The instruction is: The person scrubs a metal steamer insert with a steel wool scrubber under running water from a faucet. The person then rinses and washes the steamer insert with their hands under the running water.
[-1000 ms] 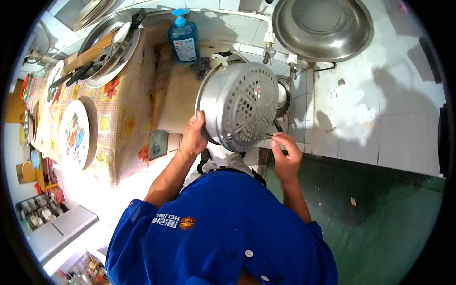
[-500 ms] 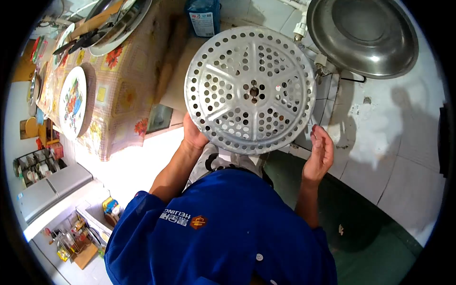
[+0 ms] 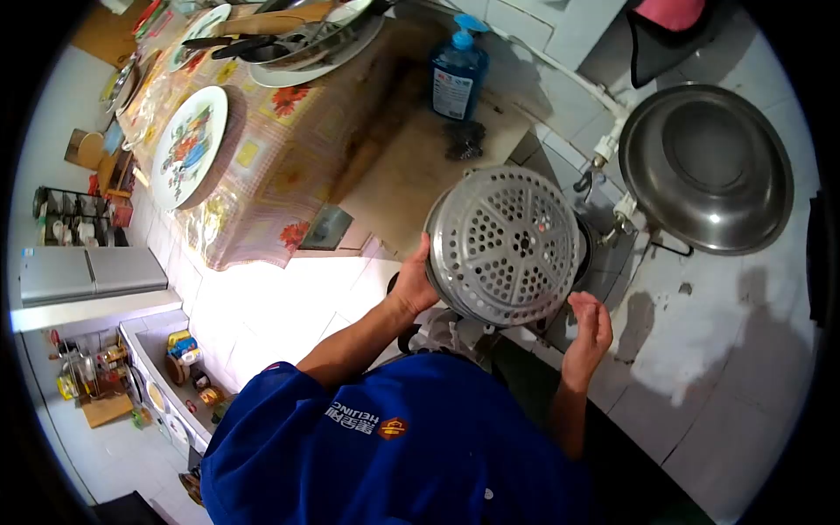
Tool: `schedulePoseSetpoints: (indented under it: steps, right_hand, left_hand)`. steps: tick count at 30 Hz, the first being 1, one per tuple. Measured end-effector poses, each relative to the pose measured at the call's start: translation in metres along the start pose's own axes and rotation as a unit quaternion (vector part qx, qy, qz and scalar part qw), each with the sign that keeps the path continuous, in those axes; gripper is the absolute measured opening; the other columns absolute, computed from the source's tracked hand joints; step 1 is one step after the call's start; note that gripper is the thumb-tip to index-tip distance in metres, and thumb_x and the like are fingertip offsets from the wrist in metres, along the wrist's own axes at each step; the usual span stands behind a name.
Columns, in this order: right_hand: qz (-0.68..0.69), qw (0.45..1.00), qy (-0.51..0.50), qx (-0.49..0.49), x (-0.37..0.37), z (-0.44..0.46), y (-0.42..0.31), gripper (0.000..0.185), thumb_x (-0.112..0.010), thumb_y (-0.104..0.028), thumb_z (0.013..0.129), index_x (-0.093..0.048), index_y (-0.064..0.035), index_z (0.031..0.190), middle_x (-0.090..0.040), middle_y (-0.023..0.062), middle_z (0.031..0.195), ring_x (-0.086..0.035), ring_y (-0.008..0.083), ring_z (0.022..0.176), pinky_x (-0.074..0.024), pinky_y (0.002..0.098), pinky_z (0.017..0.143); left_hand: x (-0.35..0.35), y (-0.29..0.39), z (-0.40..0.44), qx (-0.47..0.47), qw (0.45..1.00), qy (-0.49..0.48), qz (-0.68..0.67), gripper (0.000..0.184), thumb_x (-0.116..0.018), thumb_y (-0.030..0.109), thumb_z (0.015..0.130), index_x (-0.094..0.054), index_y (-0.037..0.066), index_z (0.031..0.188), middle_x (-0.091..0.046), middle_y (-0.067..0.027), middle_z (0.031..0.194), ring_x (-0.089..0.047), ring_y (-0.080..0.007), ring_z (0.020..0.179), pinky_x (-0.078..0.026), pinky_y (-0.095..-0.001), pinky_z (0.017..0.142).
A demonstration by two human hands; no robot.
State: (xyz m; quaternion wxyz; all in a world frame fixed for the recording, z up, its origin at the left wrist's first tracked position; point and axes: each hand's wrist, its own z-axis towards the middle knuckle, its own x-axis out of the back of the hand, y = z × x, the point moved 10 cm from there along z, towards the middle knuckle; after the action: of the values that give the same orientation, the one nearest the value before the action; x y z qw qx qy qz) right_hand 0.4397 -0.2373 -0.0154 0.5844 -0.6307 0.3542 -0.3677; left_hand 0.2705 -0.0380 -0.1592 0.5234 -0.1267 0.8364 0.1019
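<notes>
A round, silvery steamer tray (image 3: 503,249), punched with many holes and ribbed from its centre, is held tilted in front of my body. My left hand (image 3: 415,284) grips its left edge, with the fingers partly hidden behind it. Close to the lower right rim is my right hand (image 3: 584,337), its fingers extended and holding nothing. Part of a dark round rim (image 3: 584,249) shows behind the tray on the right; what it belongs to is hidden.
A blue pump bottle (image 3: 458,70) and a dark scrubber (image 3: 465,140) are on the slab beyond. Left, a flowered tablecloth (image 3: 262,175) carries a patterned plate (image 3: 191,147) and stacked pans. A large metal basin (image 3: 707,171) hangs by the taps (image 3: 617,214) at right.
The steamer tray has gone down and farther from my head, and looks smaller and more tilted. My view has shifted, showing more of the slab and bottle. My right hand stays beside the rim.
</notes>
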Motion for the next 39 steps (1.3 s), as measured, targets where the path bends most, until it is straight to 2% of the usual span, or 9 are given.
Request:
schedulePoseSetpoints:
  steps: [13, 15, 19, 22, 25, 26, 31, 33, 39]
  right_hand:
    - [-0.244, 0.951, -0.172, 0.079, -0.149, 0.145, -0.022, 0.025, -0.060, -0.019, 0.091, -0.064, -0.0026, 0.111, -0.067, 0.0091, 0.102, -0.064, 0.0177, 0.092, -0.0485, 0.0288, 0.082]
    - [-0.344, 0.908, -0.238, 0.026, -0.192, 0.179, 0.033, 0.033, -0.064, -0.020, 0.088, -0.061, -0.0052, 0.117, -0.062, 0.0125, 0.115, -0.063, 0.0222, 0.101, -0.0482, 0.0325, 0.086]
    - [-0.461, 0.806, -0.339, 0.151, -0.283, 0.204, 0.084, 0.062, -0.071, -0.025, 0.080, -0.046, -0.0139, 0.135, -0.031, 0.0193, 0.148, -0.040, 0.0370, 0.130, -0.0400, 0.0410, 0.102]
    - [-0.547, 0.755, -0.349, 0.098, -0.323, 0.222, 0.127, 0.071, -0.075, -0.027, 0.074, -0.043, -0.0159, 0.137, -0.024, 0.0212, 0.150, -0.032, 0.0432, 0.133, -0.0361, 0.0421, 0.106]
    - [-0.560, 0.751, -0.346, 0.051, -0.332, 0.212, 0.127, 0.067, -0.072, -0.021, 0.077, -0.043, -0.0156, 0.137, -0.029, 0.0210, 0.147, -0.030, 0.0437, 0.133, -0.0373, 0.0438, 0.104]
    - [-0.559, 0.759, -0.322, 0.088, -0.333, 0.214, 0.130, 0.054, -0.067, -0.016, 0.079, -0.049, -0.0107, 0.130, -0.045, 0.0234, 0.129, -0.043, 0.0410, 0.122, -0.0424, 0.0442, 0.097]
    - [-0.482, 0.818, -0.265, 0.168, -0.277, 0.188, 0.124, 0.038, -0.067, -0.021, 0.075, -0.056, -0.0056, 0.109, -0.057, 0.0207, 0.106, -0.057, 0.0431, 0.093, -0.0479, 0.0474, 0.079]
    - [-0.420, 0.887, -0.170, 0.090, -0.207, 0.171, 0.103, 0.037, -0.069, -0.019, 0.073, -0.058, -0.0025, 0.105, -0.061, 0.0205, 0.101, -0.060, 0.0393, 0.092, -0.0488, 0.0427, 0.078]
    - [-0.413, 0.909, 0.057, -0.012, 0.025, 0.077, 0.094, 0.034, -0.070, -0.009, 0.070, -0.057, -0.0009, 0.100, -0.063, 0.0113, 0.084, -0.061, 0.0201, 0.074, -0.0485, 0.0314, 0.071]
  left_hand:
    - [0.036, 0.061, -0.033, -0.009, 0.998, 0.051, 0.046, 0.064, -0.039, 0.055, 0.094, -0.046, 0.006, 0.134, -0.051, -0.0133, 0.133, -0.047, -0.0307, 0.123, -0.034, -0.0497, 0.105]
    - [0.042, 0.089, -0.043, -0.020, 0.998, 0.050, 0.045, 0.064, -0.038, 0.056, 0.094, -0.046, 0.006, 0.134, -0.051, -0.0131, 0.134, -0.047, -0.0310, 0.123, -0.035, -0.0493, 0.105]
    - [0.043, 0.135, -0.060, -0.052, 0.996, 0.060, 0.030, 0.061, -0.034, 0.053, 0.097, -0.047, 0.006, 0.133, -0.051, -0.0148, 0.133, -0.047, -0.0319, 0.122, -0.036, -0.0488, 0.104]
    - [0.060, 0.160, -0.064, -0.069, 0.995, 0.069, 0.011, 0.060, -0.034, 0.052, 0.097, -0.048, 0.006, 0.132, -0.054, -0.0146, 0.129, -0.050, -0.0314, 0.118, -0.038, -0.0471, 0.103]
    - [0.069, 0.171, -0.068, -0.070, 0.993, 0.093, 0.015, 0.055, -0.035, 0.048, 0.098, -0.049, 0.006, 0.131, -0.055, -0.0128, 0.128, -0.053, -0.0296, 0.116, -0.041, -0.0454, 0.101]
    - [0.070, 0.173, -0.066, -0.070, 0.993, 0.090, 0.018, 0.054, -0.036, 0.046, 0.098, -0.049, 0.006, 0.131, -0.056, -0.0122, 0.128, -0.053, -0.0288, 0.116, -0.042, -0.0447, 0.101]
    - [0.060, 0.162, -0.045, -0.022, 0.995, 0.098, 0.016, 0.053, -0.035, 0.046, 0.099, -0.050, 0.007, 0.131, -0.057, -0.0120, 0.126, -0.054, -0.0280, 0.115, -0.043, -0.0443, 0.099]
    - [0.052, 0.152, -0.037, -0.004, 0.996, 0.066, 0.058, 0.055, -0.034, 0.048, 0.098, -0.048, 0.007, 0.132, -0.055, -0.0125, 0.128, -0.053, -0.0287, 0.116, -0.041, -0.0448, 0.101]
    - [0.019, 0.093, 0.010, 0.036, 0.994, 0.063, 0.084, 0.060, -0.036, 0.051, 0.097, -0.043, 0.006, 0.136, -0.049, -0.0126, 0.135, -0.046, -0.0307, 0.124, -0.034, -0.0480, 0.106]
